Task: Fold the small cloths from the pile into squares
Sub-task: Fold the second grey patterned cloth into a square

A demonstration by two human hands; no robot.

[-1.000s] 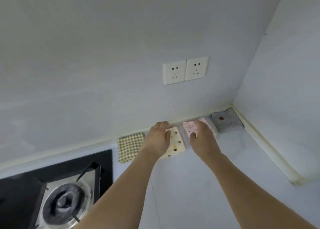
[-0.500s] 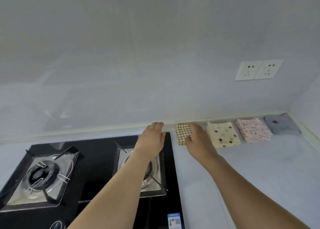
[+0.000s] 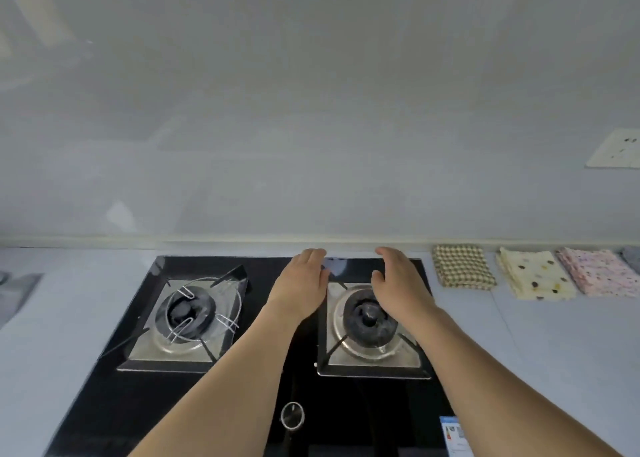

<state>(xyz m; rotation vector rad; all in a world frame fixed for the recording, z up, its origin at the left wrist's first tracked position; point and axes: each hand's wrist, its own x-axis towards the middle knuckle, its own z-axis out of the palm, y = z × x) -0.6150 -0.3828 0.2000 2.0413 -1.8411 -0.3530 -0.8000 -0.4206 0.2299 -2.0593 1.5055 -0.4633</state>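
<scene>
Both forearms extended forward over the black gas hob [image 3: 298,380], palms down. Left hand [image 3: 300,285] over the gap between the two burners, fingers [image 3: 313,256] loosely straight and together, released, grasping nothing. Right hand [image 3: 398,283] above the back of the right burner [image 3: 369,318], fingers gently curved downward, thumb apart, also empty. Whether either hand touches the glass cannot be told.

Folded cloths lie in a row on the tabletop [image 3: 554,352] against the wall, right of the hob: checked cloth [image 3: 463,266], cream dotted cloth [image 3: 535,274], pink speckled cloth [image 3: 599,272], and a grey cloth [image 3: 633,257] cut off by the frame edge. The pile is not in view.

Compared with 0.5 s ago: the right hand was then at the checked cloth; it is now well clear of it, left of it. The view has swung left, so both burners sit centrally and only part of the wall socket [image 3: 614,153] remains visible.
</scene>
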